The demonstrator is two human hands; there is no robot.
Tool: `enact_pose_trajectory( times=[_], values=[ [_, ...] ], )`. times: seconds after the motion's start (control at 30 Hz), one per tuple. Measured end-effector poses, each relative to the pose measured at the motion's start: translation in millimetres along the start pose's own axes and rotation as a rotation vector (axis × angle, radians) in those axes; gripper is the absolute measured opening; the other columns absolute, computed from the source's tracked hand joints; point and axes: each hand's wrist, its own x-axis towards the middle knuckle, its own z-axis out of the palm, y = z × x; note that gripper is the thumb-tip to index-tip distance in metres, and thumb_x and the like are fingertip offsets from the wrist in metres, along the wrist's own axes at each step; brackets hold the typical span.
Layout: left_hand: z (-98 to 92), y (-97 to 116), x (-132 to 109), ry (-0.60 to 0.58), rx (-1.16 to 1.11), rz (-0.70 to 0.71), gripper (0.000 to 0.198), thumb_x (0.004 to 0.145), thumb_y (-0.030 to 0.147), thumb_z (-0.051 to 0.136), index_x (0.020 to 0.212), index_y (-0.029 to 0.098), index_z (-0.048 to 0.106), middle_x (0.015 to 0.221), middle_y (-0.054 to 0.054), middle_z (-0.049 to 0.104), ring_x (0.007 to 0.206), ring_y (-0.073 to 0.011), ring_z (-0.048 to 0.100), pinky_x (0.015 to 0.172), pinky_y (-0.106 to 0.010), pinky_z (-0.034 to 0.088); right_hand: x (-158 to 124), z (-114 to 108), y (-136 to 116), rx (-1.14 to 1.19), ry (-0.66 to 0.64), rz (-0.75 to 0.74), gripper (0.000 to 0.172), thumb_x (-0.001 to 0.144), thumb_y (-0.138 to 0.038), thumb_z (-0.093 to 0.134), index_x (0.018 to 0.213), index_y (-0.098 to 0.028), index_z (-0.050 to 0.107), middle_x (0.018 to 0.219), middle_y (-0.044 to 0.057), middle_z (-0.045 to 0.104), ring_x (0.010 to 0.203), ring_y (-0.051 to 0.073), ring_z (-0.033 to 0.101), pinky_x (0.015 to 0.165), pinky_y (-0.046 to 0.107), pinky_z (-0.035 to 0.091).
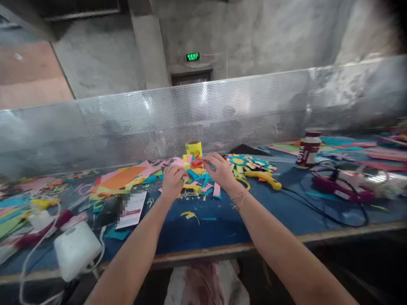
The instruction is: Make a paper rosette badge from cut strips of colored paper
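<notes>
My left hand (pixel 173 181) is over a heap of coloured scraps, its fingers curled together. What lies between them, if anything, is hidden by blur. To its right, my right hand (pixel 221 171) has its fingertips pressed together at a small red-orange piece (pixel 197 163), which looks like felt or paper. Blue, yellow and pink strips (pixel 199 177) lie beneath and between both hands. Just behind the heap stands a yellow roll (pixel 193 148) with red print. A yellow glue gun (pixel 266 178) rests right of my right wrist, its black cord trailing to the right.
Orange and pink sheets (pixel 122 178) lie at left, above a white printed card or phone (pixel 132 210). A white charger box (pixel 76 250) with cables sits at the front left edge. At right stand a maroon bottle (pixel 308 150) and a purple power strip (pixel 341 189). A perforated metal screen (pixel 203 110) runs behind.
</notes>
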Motion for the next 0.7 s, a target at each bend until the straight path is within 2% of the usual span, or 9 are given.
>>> enact_pose_trajectory(
  times=[0.1, 0.2, 0.3, 0.47, 0.7],
  values=[
    [-3.1, 2.2, 0.7, 0.006, 0.009, 0.019, 0.013, 0.072, 0.007, 0.054, 0.067, 0.019, 0.059, 0.078, -0.002, 0.061, 0.08, -0.0158, 0.051, 0.076, -0.031, 0.037, -3.6, 3.5, 0.7, 0.035, -0.038, 0.006, 0.021, 0.084, -0.014, 0.044, 0.096, -0.022, 0.06, 0.091, 0.005, 0.06, 0.089, 0.016, 0.056, 0.08, 0.033, 0.048],
    [-4.8, 3.9, 0.9, 0.079, 0.053, 0.022, 0.015, 0.071, 0.007, 0.054, 0.067, 0.02, 0.06, 0.083, -0.003, 0.061, 0.086, -0.0169, 0.05, 0.078, -0.032, 0.036, -5.1, 5.1, 2.0, 0.047, -0.017, 0.023, 0.022, 0.083, -0.014, 0.045, 0.095, -0.023, 0.06, 0.09, 0.005, 0.06, 0.088, 0.016, 0.057, 0.079, 0.033, 0.049],
    [-4.9, 4.5, 0.1, 0.141, 0.096, 0.002, 0.016, 0.071, 0.008, 0.054, 0.065, 0.02, 0.061, 0.09, -0.004, 0.059, 0.091, -0.0184, 0.048, 0.079, -0.034, 0.036, -4.0, 4.0, 2.3, 0.054, 0.059, 0.058, 0.022, 0.081, -0.012, 0.046, 0.093, -0.023, 0.06, 0.089, 0.005, 0.06, 0.087, 0.016, 0.057, 0.078, 0.034, 0.049],
    [-2.9, 3.3, -2.1, 0.128, 0.1, 0.032, 0.015, 0.074, 0.011, 0.054, 0.065, 0.02, 0.062, 0.093, -0.005, 0.058, 0.092, -0.0183, 0.047, 0.08, -0.033, 0.036, -2.3, 1.5, 2.1, 0.046, 0.194, 0.122, 0.018, 0.081, -0.013, 0.048, 0.089, -0.022, 0.06, 0.085, 0.004, 0.06, 0.081, 0.015, 0.057, 0.072, 0.031, 0.05],
    [-3.4, 3.7, -1.2, 0.167, 0.118, 0.004, 0.017, 0.075, 0.012, 0.053, 0.065, 0.021, 0.064, 0.092, -0.005, 0.059, 0.091, -0.0185, 0.047, 0.08, -0.033, 0.035, -5.5, 3.2, 3.0, 0.044, 0.144, 0.096, 0.018, 0.081, -0.013, 0.047, 0.089, -0.022, 0.06, 0.089, 0.005, 0.06, 0.086, 0.016, 0.057, 0.077, 0.034, 0.049]
  ],
)
